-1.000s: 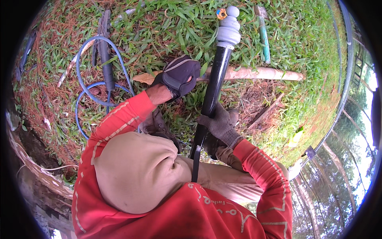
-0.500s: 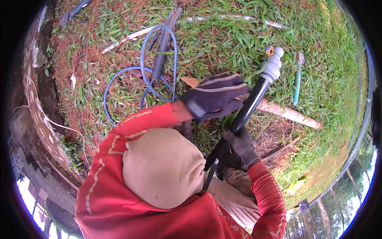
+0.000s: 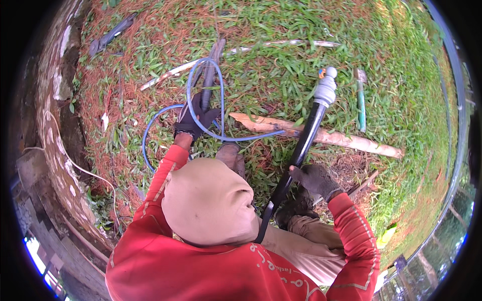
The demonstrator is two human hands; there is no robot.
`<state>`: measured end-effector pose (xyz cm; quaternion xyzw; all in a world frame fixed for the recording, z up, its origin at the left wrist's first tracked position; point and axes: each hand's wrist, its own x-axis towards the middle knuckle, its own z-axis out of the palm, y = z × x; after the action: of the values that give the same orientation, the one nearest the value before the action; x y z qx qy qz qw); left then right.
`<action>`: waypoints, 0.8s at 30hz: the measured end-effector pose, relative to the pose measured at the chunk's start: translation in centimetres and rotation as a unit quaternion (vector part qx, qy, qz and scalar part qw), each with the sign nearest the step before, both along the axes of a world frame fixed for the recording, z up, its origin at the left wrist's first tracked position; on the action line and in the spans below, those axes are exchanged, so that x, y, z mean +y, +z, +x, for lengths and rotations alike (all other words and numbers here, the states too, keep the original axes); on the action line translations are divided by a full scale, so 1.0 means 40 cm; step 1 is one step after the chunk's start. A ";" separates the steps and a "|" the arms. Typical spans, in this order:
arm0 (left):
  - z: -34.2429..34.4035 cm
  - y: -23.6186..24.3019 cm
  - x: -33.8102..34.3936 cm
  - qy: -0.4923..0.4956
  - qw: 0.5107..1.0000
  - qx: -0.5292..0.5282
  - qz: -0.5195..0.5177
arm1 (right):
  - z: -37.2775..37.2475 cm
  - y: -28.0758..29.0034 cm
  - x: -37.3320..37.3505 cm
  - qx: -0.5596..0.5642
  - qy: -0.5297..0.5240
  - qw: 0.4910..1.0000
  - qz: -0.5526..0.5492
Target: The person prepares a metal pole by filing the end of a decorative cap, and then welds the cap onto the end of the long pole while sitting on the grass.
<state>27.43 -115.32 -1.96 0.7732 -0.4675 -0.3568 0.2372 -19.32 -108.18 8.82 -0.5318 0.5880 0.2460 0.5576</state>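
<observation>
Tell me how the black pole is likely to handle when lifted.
The black pole will probably stay stiff, since it runs straight without sagging. Its smooth, shiny surface may be a bit slippery. The bulging grey knob at its far end could make that end feel heavier.

Right hand [image 3: 316, 181] against pole [image 3: 305, 135], left hand [image 3: 196, 120] perhaps touching hose [image 3: 222, 103]

From my remote post I see green broad-bladed grass [image 3: 281, 67] around the right-hand grip [image 3: 316, 180], rust-brown needles [image 3: 143, 30] farther left, slender brown tree trunks [image 3: 428, 268] right, in daylight.
</observation>
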 end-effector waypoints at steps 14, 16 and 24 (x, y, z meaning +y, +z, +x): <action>0.144 0.084 -0.007 0.147 0.987 -0.063 0.007 | -0.185 0.164 -0.073 0.002 -0.056 0.986 -0.156; 0.070 0.240 0.020 0.237 0.970 0.033 -0.031 | -0.216 0.145 -0.076 -0.051 -0.098 0.959 -0.262; -0.041 0.722 -0.012 0.175 0.928 0.081 -0.318 | -0.100 0.371 -0.202 -0.142 -0.203 0.877 -0.412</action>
<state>25.81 -115.81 26.90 0.6955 -0.3925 -0.2037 0.5664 -23.31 -116.25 23.68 -0.6121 0.6453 -0.2155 0.4031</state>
